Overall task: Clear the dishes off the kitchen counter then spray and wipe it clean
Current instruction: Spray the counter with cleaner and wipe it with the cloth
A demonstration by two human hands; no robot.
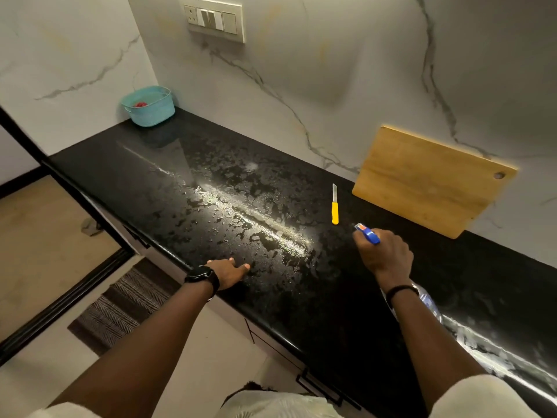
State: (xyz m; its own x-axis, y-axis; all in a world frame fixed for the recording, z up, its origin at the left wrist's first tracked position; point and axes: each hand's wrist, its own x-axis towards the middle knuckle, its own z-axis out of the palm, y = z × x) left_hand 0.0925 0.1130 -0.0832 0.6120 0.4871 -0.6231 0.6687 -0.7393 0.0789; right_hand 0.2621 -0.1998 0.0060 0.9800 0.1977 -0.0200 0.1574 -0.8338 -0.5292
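The left hand (230,271) lies flat on the front edge of the black tabletop (346,312), fingers straight and spread slightly, holding nothing. A dark watch (202,276) sits on that wrist.

The right hand (384,254) is curled round the neck of a spray bottle (367,234). Its blue trigger head with an orange tip projects beyond the knuckles and points toward the far left. The clear body of the bottle shows partly behind the right wrist, which wears a thin dark band (401,289).

Between the two hands and beyond the left hand, the tabletop carries a broad film of droplets and wet patches (241,206), which catches a bright streak of light. More wetness shows along the front edge on the near side of the right arm.

A small knife with a yellow handle (335,206) lies flat just beyond the bottle's nozzle, blade pointing to the wall. Beyond the right hand and to its right, a wooden cutting board (431,179) leans against the marble wall, its lower edge on the tabletop. Far beyond the left hand, in the corner, stands a teal basket (149,105) with something red inside; what it is cannot be told. A switch panel (215,18) is fixed on the wall above. A striped floor mat (120,306) lies below the left forearm.
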